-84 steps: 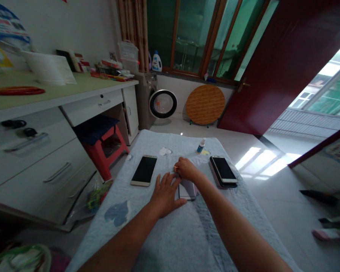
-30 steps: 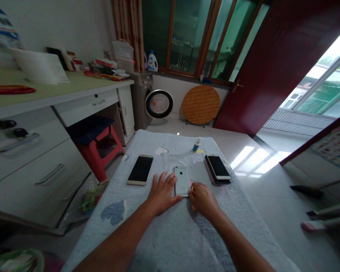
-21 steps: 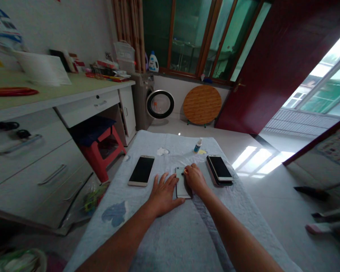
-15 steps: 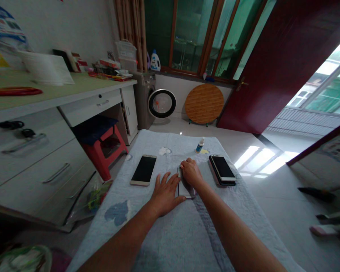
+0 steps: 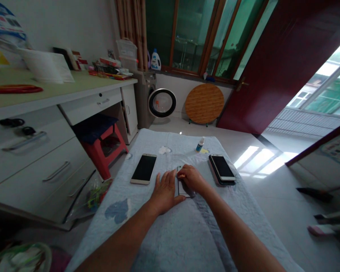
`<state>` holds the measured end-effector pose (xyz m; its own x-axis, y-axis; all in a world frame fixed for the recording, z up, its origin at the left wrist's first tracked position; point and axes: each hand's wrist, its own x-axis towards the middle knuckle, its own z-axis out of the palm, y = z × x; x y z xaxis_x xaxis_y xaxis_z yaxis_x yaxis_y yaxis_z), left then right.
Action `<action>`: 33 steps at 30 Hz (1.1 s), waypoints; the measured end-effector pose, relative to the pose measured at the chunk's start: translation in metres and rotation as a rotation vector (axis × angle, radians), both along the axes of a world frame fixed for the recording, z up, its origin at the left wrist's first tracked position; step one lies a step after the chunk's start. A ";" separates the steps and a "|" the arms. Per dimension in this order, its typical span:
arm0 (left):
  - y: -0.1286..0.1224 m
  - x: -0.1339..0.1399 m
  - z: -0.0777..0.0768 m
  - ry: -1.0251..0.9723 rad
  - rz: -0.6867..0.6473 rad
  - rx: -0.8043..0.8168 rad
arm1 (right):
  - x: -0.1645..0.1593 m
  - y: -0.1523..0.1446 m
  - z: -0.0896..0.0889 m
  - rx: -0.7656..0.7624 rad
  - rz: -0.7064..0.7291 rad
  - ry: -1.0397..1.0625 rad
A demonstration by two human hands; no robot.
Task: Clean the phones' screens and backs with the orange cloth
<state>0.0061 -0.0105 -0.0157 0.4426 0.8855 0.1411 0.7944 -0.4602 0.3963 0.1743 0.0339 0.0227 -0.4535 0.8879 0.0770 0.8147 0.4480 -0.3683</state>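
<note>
Head view: the right hand, its curled fingers' contents unclear, has slid back from the smartphone's top, seemingly mid-rub, while the left hand's spread, ungripping fingers steady it.

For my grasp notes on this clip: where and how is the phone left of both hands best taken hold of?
Probably the phone is best pinched by its long edges near the middle, from above, with the left hand, which is nearer. It lies flat, screen up, on the cloth; its slab shape offers two parallel sides, with nothing beside them.
</note>
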 end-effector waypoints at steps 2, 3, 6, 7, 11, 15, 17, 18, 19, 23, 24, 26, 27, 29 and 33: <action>0.000 0.000 0.000 0.005 0.001 -0.009 | 0.000 0.008 0.000 0.024 -0.100 -0.009; 0.000 0.000 0.000 0.008 0.002 -0.015 | -0.001 0.012 0.000 0.040 -0.147 -0.010; 0.000 0.000 0.001 0.010 0.004 -0.022 | -0.005 0.018 -0.004 0.057 -0.167 0.006; 0.000 0.001 0.002 0.007 0.004 -0.019 | -0.007 0.016 -0.005 0.053 -0.133 0.013; 0.001 0.002 0.003 0.001 0.014 -0.034 | -0.010 -0.009 -0.005 0.002 0.047 0.029; 0.003 0.000 0.006 0.042 -0.027 -0.068 | -0.004 -0.045 0.006 -0.101 0.111 0.079; 0.004 -0.001 0.009 0.065 -0.064 -0.090 | 0.002 -0.058 0.012 -0.133 0.114 0.116; 0.004 -0.001 0.011 0.072 -0.077 -0.100 | 0.006 -0.062 0.014 -0.145 0.111 0.133; 0.004 -0.002 0.012 0.077 -0.087 -0.109 | 0.009 -0.064 0.015 -0.155 0.105 0.148; 0.004 -0.002 0.015 0.086 -0.089 -0.127 | 0.020 -0.049 0.012 -0.134 0.019 0.155; 0.004 -0.002 0.016 0.086 -0.087 -0.131 | 0.022 -0.041 0.009 -0.110 -0.022 0.141; 0.004 -0.002 0.017 0.084 -0.086 -0.141 | 0.022 -0.023 0.003 -0.058 -0.109 0.123; 0.004 -0.002 0.017 0.085 -0.089 -0.146 | 0.020 -0.013 0.000 -0.035 -0.151 0.108; 0.004 -0.001 0.018 0.092 -0.093 -0.153 | 0.016 0.002 -0.005 0.022 -0.219 0.087; 0.004 -0.001 0.013 0.087 -0.043 -0.132 | 0.004 0.007 -0.012 0.078 -0.223 0.086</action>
